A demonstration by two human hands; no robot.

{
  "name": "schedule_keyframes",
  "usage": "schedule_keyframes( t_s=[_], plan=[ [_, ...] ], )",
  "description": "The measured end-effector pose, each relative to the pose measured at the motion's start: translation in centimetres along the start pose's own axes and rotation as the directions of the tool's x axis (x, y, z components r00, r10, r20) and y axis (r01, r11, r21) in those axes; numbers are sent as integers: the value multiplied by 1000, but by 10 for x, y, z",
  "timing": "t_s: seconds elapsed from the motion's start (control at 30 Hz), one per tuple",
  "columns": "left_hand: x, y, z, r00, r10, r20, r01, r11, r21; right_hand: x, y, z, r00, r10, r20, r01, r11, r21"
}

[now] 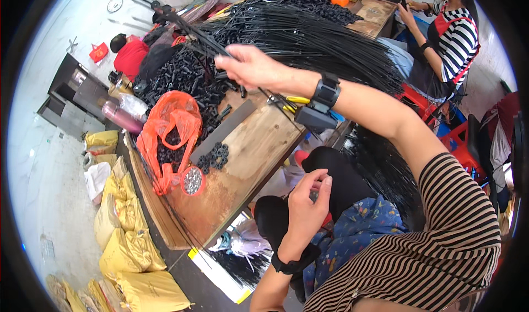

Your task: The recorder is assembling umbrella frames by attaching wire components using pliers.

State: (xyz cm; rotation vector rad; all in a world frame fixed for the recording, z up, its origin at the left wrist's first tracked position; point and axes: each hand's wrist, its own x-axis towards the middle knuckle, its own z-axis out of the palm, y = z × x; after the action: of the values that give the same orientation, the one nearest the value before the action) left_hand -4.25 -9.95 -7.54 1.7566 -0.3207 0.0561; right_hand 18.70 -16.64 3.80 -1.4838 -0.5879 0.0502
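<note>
My right hand [250, 67] reaches out over the wooden table [259, 141], its fingers closed round a bunch of thin black rods [201, 36] that slants up to the far left. Beneath and beyond it lies a heap of short black tubular parts [187, 75]. My left hand [308, 202] is near, above my lap, with curled fingers and the thumb close to their tips; whether anything small is between them is hidden. On the table are an orange plastic bag [173, 114], a grey flat bar [226, 127], small black rings [215, 156] and a red bowl of small metal pieces [193, 181].
Long black rods [319, 36] cover the table's far side. A person in a striped top [460, 45] works at the far right, another in red [131, 57] at the far left. Yellow sacks [129, 251] line the left floor. A red stool [463, 147] stands right.
</note>
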Motion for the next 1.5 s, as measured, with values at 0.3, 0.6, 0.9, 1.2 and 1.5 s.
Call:
schedule_keyframes(
  t_s=[0.3,0.6,0.9,1.2,1.5],
  plan=[
    [-10,6,-32,996,-34,-77,36,999,35,29,-35,33,899,-422,-115,416,907,-68],
    [3,27,-66,989,-29,-145,39,997,61,0,54,47,944,-275,-180,273,961,-36],
    [80,51,-86,925,196,-326,-146,974,171,11,63,40,969,-139,-202,111,983,-143],
    [144,50,-143,883,75,-464,-59,997,50,-42,41,101,887,-445,-124,453,890,45],
    [112,67,-122,915,28,-403,-193,906,-377,-108,-1,32,969,-23,247,41,997,-70]
  ],
)
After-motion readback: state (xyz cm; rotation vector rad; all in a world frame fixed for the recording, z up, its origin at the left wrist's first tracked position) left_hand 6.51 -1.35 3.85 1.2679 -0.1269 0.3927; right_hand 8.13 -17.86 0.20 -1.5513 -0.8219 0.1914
